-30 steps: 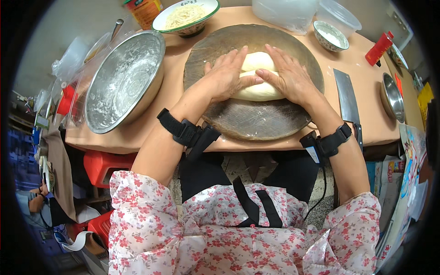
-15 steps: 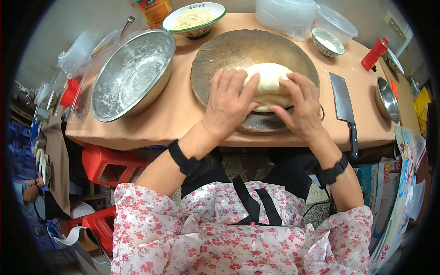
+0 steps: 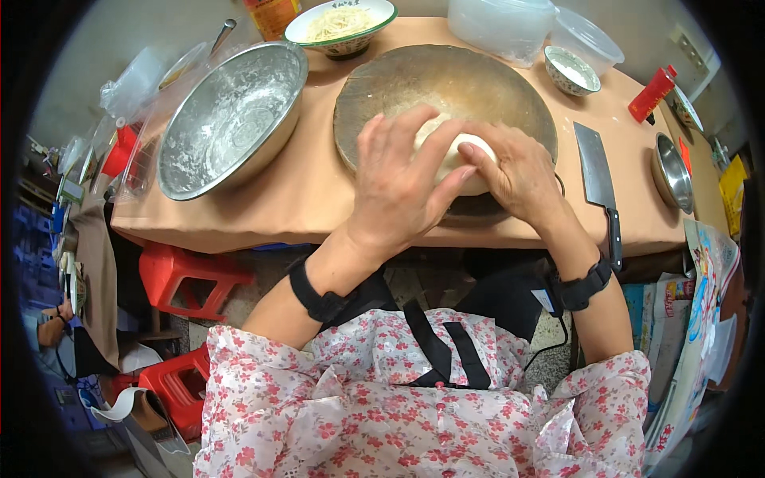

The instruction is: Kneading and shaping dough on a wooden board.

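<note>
A pale, smooth lump of dough point(image 3: 457, 165) sits on the round wooden chopping board point(image 3: 374, 95), largely covered by my hands. My left hand point(image 3: 398, 175) is cupped against its left side, fingers somewhat apart and thumb along the near side. From the right, my right hand point(image 3: 522, 171) wraps round the dough, its fingers over the far side and its thumb across the top. Both hands have hold of it. The dough's underside and far edge are hidden.
A flour-dusted metal bowl point(image 3: 239, 119) stands left of the board. Right of it lies a cleaver point(image 3: 594, 171), its handle over the table's front edge. Behind are a bowl of noodles point(image 3: 341, 25), plastic tubs point(image 3: 502, 28) and a small bowl of white powder point(image 3: 572, 73). A steel bowl point(image 3: 673, 173) sits far right.
My hands have come closer together round the dough, and the right one has turned inward over it. The dough was a wide roll and now shows as a smaller, bunched shape.
</note>
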Tool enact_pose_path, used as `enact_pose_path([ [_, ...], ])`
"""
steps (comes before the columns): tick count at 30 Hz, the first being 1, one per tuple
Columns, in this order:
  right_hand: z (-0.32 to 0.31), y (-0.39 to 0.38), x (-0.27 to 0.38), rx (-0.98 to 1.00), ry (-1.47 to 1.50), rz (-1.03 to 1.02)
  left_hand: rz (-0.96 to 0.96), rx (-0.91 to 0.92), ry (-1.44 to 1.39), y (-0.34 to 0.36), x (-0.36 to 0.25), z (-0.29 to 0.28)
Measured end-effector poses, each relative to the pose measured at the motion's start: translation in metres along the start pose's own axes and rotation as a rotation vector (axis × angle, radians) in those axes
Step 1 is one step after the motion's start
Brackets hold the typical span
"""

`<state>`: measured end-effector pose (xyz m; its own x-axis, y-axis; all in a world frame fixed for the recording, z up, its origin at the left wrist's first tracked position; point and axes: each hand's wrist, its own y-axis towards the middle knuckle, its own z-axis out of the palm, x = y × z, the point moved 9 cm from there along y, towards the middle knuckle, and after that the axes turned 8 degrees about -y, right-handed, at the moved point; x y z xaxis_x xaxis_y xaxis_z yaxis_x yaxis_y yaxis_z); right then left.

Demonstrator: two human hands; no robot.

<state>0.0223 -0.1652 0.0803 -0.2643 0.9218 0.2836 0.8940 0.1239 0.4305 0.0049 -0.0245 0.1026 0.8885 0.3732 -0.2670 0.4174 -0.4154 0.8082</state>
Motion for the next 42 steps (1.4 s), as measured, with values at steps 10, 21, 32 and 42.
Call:
enact_pose_path([
  [10,-0.001,-0.014,0.003,-0.206,-0.094,-0.064,-0.137,0.202,0.038,-0.002,0.025,0.045],
  [21,0.010,-0.014,-0.007,-0.195,-0.060,-0.037,-0.151,0.277,0.028,-0.006,0.038,0.054],
  [32,0.015,-0.016,-0.013,-0.203,-0.037,-0.083,-0.098,0.283,0.033,-0.012,0.040,0.053],
  [42,0.012,-0.023,-0.037,-0.120,0.233,0.080,-0.513,0.658,-0.408,-0.007,0.083,0.048],
])
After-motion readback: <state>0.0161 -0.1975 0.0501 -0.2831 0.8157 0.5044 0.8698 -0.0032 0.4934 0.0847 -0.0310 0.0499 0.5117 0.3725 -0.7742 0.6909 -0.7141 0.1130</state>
